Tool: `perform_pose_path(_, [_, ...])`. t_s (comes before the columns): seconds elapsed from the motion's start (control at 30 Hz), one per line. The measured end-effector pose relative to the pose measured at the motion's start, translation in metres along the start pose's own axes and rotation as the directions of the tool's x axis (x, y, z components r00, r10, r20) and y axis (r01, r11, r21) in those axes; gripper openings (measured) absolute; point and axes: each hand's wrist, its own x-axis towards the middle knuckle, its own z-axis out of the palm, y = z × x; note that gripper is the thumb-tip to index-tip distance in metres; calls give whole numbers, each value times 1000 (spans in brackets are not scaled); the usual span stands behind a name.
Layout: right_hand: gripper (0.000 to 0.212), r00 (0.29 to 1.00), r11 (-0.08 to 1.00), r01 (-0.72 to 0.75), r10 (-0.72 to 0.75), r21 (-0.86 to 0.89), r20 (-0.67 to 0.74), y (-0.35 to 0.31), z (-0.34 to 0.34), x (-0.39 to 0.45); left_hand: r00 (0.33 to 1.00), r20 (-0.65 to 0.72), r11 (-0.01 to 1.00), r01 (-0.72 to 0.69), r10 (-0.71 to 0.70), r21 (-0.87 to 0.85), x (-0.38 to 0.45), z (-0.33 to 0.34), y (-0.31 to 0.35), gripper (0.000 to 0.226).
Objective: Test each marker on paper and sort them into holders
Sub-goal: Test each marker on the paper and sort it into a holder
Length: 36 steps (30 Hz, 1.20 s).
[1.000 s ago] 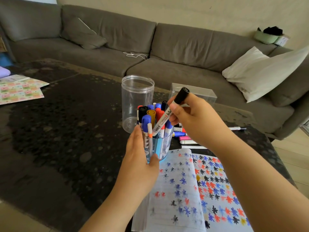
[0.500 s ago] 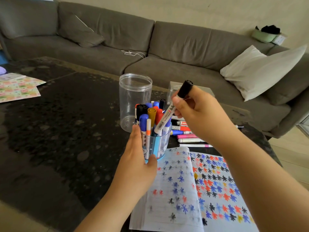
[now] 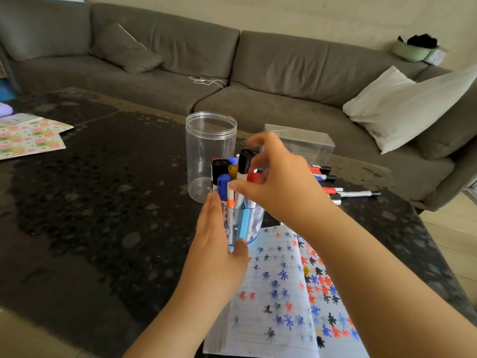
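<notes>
A black-capped white marker (image 3: pixel 243 164) is seen standing upright among the other markers in a small clear plastic cup with a blue base (image 3: pixel 247 226), its cap rising above the neighbouring blue, black, orange and red caps. The cup is set on a dark speckled table (image 3: pixel 103 202), at the far edge of an open lined notebook (image 3: pixel 278 288) covered with blue, red, black and orange star-shaped scribbles.

The cup is steadied from the left by the left hand (image 3: pixel 219 251): the fingers are held straight and together against its wall, and the thumb is laid at its base. The right hand (image 3: pixel 278 187) is held over the cup with the fingers spread and loosely bent; the thumb tip lies against the white barrel of the black-capped marker, but whether the marker is actually pinched cannot be told.

Just behind the cup a tall, clear, cylindrical plastic jar (image 3: pixel 210 153) is found, and to its right a clear rectangular box (image 3: pixel 304 140). Several loose markers (image 3: pixel 333 188) are laid on the table to the right of the right hand. Patterned sheets of paper (image 3: pixel 28 136) are seen at the far left of the table. A grey-brown sofa (image 3: pixel 258 60) with a pale cushion (image 3: pixel 402 109) is placed beyond the table.
</notes>
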Motion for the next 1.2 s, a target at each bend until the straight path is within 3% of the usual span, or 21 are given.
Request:
perform_pose_path(0.03, [55,996,998,45,-43,31,-74,1,0,-2,1000,-4,1000,4,-4,1,0,0,0,82])
perform_pose_path(0.1, [43,972,986,164,-159,15,-175,4,2,-5,1000,-15,1000,0,0,-12,0,1,-2,82])
perform_pose_path(0.23, [21,951,976,212,-219,-57,-216,17,12,-1,999,-43,1000,-2,1,-28,-3,2,1,80])
perform_pose_path(0.4, [24,946,969,244,-248,-44,-211,21,18,-2,991,-124,998,-47,41,-44,-4,3,6,71])
perform_pose_path(0.5, [33,966,977,213,-209,6,-154,25,12,-12,976,-211,998,-57,59,15,-7,7,9,60])
perform_pose_path(0.57, [39,972,984,155,-137,83,-191,38,5,-27,962,-234,987,-116,139,107,-9,11,11,44])
perform_pose_path(0.67, [28,950,981,-135,167,136,-264,74,-5,-55,975,-69,969,-197,209,148,-12,20,13,26])
perform_pose_path(0.73, [25,906,929,-368,367,33,-214,106,-8,-70,974,65,958,-226,218,177,-12,30,13,19])
perform_pose_path(0.8, [27,869,869,-488,476,-81,-136,135,-6,-80,969,132,951,-231,207,207,-11,41,13,21])
perform_pose_path(0.9, [31,863,841,-504,502,-195,-66,163,-4,-80,975,154,961,-192,163,200,-5,57,16,23])
perform_pose_path(1.2, [28,893,775,-347,445,-529,65,203,6,-44,975,144,968,-194,172,159,0,88,30,26])
